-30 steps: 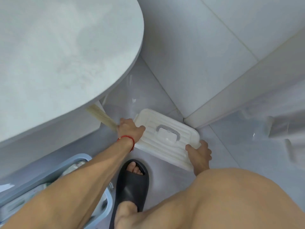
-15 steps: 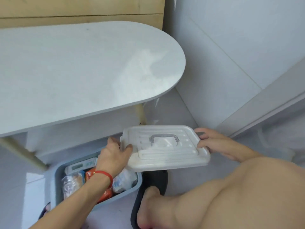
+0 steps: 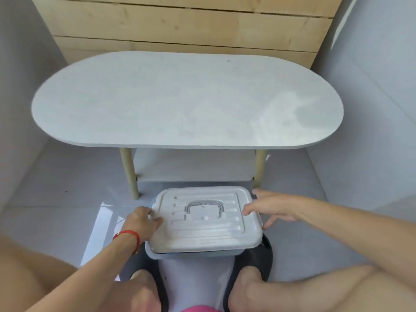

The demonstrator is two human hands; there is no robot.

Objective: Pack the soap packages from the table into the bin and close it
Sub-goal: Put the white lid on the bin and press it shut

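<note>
A white ribbed lid (image 3: 207, 230) with a grey fold-down handle (image 3: 203, 204) lies on top of the blue-grey bin (image 3: 193, 254), which stands on the floor between my feet. My left hand (image 3: 143, 221), with a red string on the wrist, grips the lid's left edge. Fingers spread, my right hand (image 3: 272, 206) touches the lid's right edge. The soap packages inside the bin are hidden under the lid.
The grey oval table (image 3: 186, 102) stands just beyond the bin, on pale wooden legs (image 3: 130, 174) with a lower shelf (image 3: 193, 167). A wooden panel wall (image 3: 184, 25) rises behind it. Black slippers (image 3: 254, 262) flank the bin on the glossy floor.
Both hands lifted the lid from the floor at the right, carried it left over the open bin and set it down on top. The view swung to face the table.
</note>
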